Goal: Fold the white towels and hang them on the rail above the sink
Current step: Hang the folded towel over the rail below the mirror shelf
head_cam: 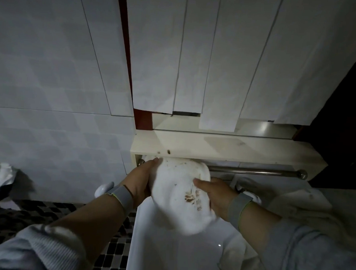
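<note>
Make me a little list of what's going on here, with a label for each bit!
towel: white with brown stains, held over the sink
left hand: grips the towel's left edge
right hand: grips its right side
rail: metal bar under the shelf, towel's top edge against its left end
other towels: one in the sink, one on the counter
floor: black-and-white tiles

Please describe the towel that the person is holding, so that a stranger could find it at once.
Find the cream shelf with the metal rail under it. At the rail's left end, both hands hold a white towel. Unlike the other towels, it has brown stains.
</note>
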